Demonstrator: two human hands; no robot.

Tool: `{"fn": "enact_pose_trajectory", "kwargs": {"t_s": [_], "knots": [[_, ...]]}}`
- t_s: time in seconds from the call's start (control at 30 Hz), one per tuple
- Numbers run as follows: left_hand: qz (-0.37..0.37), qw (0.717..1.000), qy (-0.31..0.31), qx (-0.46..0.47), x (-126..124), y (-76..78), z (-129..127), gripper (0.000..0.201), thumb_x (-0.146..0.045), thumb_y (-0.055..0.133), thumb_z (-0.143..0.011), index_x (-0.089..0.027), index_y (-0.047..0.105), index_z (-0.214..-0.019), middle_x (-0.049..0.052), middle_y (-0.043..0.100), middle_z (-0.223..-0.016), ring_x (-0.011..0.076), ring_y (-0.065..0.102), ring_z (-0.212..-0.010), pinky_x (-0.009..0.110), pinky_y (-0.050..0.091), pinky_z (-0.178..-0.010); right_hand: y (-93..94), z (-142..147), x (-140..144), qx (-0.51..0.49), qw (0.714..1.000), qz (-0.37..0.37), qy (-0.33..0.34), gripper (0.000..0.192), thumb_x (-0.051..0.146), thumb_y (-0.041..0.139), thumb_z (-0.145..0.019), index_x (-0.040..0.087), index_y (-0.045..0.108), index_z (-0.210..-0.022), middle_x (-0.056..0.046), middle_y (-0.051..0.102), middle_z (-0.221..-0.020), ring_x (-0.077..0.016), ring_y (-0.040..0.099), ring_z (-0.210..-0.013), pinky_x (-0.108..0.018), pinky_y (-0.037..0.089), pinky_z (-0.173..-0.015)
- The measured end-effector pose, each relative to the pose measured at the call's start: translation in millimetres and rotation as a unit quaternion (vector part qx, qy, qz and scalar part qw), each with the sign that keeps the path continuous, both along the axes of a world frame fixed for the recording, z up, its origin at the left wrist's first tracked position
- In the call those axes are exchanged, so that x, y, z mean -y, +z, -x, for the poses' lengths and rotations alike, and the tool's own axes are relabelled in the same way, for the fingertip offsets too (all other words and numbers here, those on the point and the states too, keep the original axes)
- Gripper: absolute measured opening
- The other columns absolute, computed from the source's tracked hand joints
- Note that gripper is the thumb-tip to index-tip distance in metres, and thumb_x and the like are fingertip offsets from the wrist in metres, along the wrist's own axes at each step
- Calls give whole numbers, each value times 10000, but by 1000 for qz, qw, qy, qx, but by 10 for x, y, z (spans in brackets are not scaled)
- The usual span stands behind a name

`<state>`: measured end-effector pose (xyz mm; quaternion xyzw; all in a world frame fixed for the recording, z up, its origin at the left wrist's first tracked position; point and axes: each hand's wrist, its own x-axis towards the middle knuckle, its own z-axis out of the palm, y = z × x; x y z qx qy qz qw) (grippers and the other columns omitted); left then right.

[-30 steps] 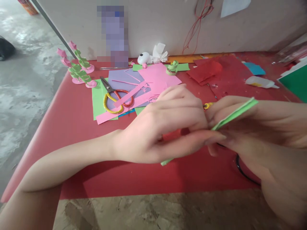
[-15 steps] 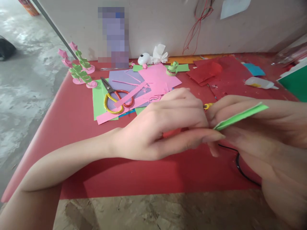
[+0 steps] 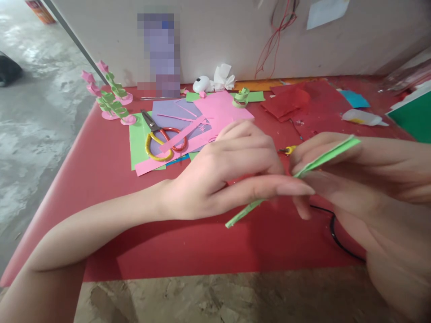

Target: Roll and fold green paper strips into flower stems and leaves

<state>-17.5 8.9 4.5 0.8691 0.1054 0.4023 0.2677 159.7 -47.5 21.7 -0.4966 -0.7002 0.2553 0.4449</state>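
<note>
Both hands pinching green paper strip (image 3: 328,155) (folded, tilted): left hand (image 3: 222,172) clamps middle, right hand (image 3: 357,179) grips upper end, above red table (image 3: 101,170)

Both hands raised together, left hand (image 3: 232,175) fingers extended sideways, right hand (image 3: 353,179) pinched shut.

1. Left hand (image 3: 232,172) and right hand (image 3: 353,179) pinch a folded green paper strip (image 3: 328,156) above a red table (image 3: 101,161).
2. Behind them, yellow-handled scissors (image 3: 161,137) lie on pink paper (image 3: 218,110).
3. A glue bottle (image 3: 362,117) lies far right.
</note>
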Motion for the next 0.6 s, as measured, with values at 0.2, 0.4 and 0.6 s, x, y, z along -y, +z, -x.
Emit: {"fn": "enact_pose_trajectory", "kwargs": {"t_s": [0.2, 0.4, 0.6], "knots": [[68, 997, -9, -28, 0, 14, -4, 373, -297, 282, -963, -195, 513, -689, -12, 560, -647, 117, 546, -725, 285, 470, -809, 27, 11, 1, 39, 999, 24, 23, 93, 308, 595, -822, 275, 649, -753, 81, 576, -589, -25, 551, -483, -93, 452, -414], [155, 986, -67, -17, 6, -7, -37, 347, -268, 366, -947, -178, 474, -630, 0, 486, -622, 97, 480, -665, 233, 467, -702, 36, 12, 8, 76, 996, -4, 36, 114, 311, 569, -842, 269, 616, -746, 58, 525, -572, -52, 590, -578, -106, 469, -460], [184, 979, -90, -16, -9, -16, -63, 313, -186, 396, -929, -177, 439, -620, -20, 453, -601, 76, 437, -627, 219, 428, -645, 13, 4, 18, 98, 995, -21, 23, 116, 281, 558, -842, 267, 618, -744, 67, 507, -569, -28, 513, -507, -97, 451, -466]]}}
